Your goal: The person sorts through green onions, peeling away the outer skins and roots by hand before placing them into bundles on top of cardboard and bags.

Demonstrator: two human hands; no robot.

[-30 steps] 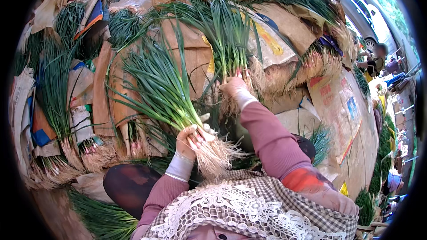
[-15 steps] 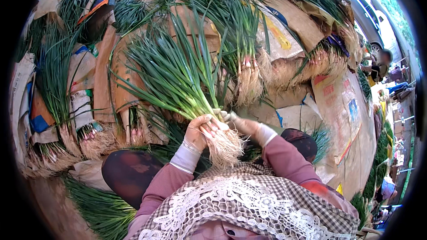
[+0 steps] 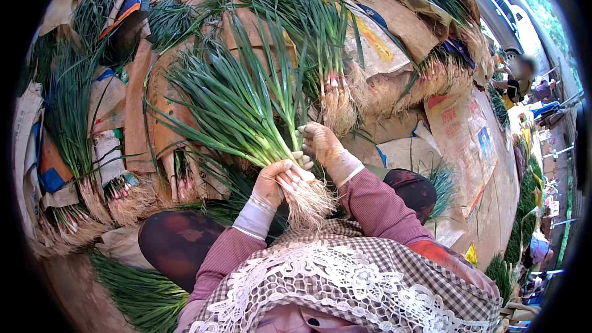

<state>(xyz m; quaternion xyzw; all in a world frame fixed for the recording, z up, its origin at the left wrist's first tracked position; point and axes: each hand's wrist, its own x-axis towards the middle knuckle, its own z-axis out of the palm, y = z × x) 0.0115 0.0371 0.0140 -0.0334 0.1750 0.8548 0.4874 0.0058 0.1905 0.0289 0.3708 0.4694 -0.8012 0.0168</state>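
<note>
A full bunch of green onions, long green leaves fanning up and left, is gripped low on its white stalks by my gloved left hand. Its pale, stringy roots hang toward my lap. Higher up, at the bunch's right edge, is my gloved right hand. Its fingers are curled in a pinch at an outer stalk; the fingertips are partly hidden.
More green onion bunches lie ahead, at the left and beside my left knee. Flattened brown sacks cover the ground. My bent knees flank the bunch. A person and a parked car are far right.
My right hand has moved up from beside the white stalk ends to the greener part of the stalks. My left hand keeps its grip on the bunch.
</note>
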